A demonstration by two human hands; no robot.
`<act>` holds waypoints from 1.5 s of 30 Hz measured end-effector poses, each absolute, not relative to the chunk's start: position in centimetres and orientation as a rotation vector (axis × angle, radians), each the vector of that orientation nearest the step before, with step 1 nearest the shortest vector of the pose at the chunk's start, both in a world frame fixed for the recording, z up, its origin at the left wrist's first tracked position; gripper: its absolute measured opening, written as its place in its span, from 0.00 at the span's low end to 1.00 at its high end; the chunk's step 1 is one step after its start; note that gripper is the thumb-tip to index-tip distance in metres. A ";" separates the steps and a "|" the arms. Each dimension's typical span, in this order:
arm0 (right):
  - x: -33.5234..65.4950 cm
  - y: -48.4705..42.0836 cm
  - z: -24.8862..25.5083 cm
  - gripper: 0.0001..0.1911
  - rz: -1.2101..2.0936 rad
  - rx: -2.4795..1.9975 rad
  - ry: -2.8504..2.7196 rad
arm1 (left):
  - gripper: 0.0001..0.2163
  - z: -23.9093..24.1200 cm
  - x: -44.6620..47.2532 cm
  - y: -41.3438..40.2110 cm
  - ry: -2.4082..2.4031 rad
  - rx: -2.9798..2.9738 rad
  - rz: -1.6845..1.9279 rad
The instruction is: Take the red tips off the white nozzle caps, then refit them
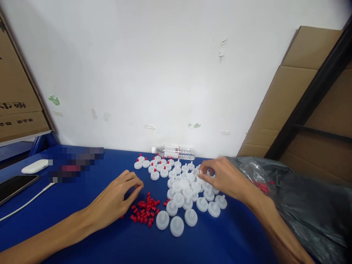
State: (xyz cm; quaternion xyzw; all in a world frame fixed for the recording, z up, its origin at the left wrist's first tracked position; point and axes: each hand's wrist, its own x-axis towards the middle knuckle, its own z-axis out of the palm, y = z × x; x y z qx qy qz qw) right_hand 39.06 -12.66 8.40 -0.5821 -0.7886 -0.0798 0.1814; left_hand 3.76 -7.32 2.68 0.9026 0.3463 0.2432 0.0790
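Observation:
My left hand (121, 194) hovers beside a loose pile of small red caps (145, 211), its thumb and forefinger pinched together. Whatever lies between those fingertips, if anything, is too small to make out. On the right, my right hand (217, 174) reaches into a cluster of white nozzle caps (178, 200), thumb and forefinger closed at the spout of one white nozzle cap (198, 175); the fingers partly hide it. Toward the back left of the cluster, several white nozzle caps with red tips (154, 175) stand upright on the blue table (110, 242).
A clear plastic bottle (173, 152) lies on its side against the white wall. Dark plastic bags (308, 205) fill the right side, with red pieces in a clear bag (261, 183). A phone (16, 187), a white case (34, 167) and a cable (27, 205) lie at left.

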 end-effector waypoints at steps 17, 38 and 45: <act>38.9 -12.4 8.4 0.19 -0.345 -1.558 -2.190 | 0.14 2.2 3.1 -6.2 1.091 2.636 0.844; 35.4 -13.3 7.9 0.10 -0.545 -1.204 -2.176 | 0.12 3.3 2.1 -3.8 1.269 2.659 0.739; 28.6 -15.5 6.2 0.25 -0.426 -0.972 -2.321 | 0.04 2.8 3.1 -8.4 0.695 2.758 1.110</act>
